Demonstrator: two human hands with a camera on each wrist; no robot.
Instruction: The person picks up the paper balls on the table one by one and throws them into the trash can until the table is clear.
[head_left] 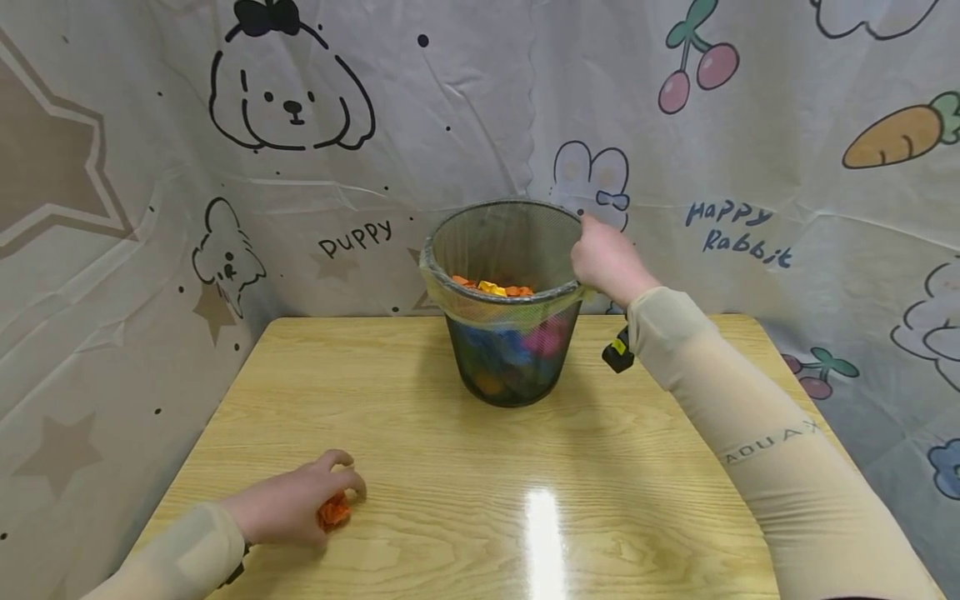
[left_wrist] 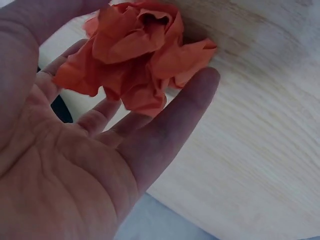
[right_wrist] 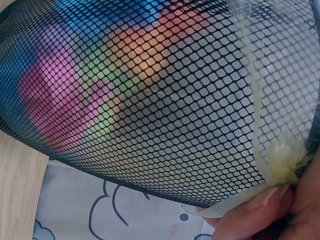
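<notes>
My left hand [head_left: 296, 500] is low over the front left of the table, its fingers around a crumpled orange paper ball [head_left: 334, 511]. In the left wrist view the paper [left_wrist: 135, 55] sits between thumb and fingers, with the little finger stretched along its side. My right hand [head_left: 609, 260] grips the rim of a black mesh wastebasket [head_left: 513, 375] at the back. A thin yellowish bag lines the basket and folds over its rim. Through the mesh [right_wrist: 190, 120], pink, blue, green and orange crumpled papers show; the right thumb presses the bag's edge near a bunched knot [right_wrist: 285, 157].
The wooden table [head_left: 420, 467] carries a bright light reflection near its front. A printed curtain [head_left: 465, 100] with cartoon drawings hangs close behind the basket and along the left side. A small black device [head_left: 618, 354] hangs under the right wrist.
</notes>
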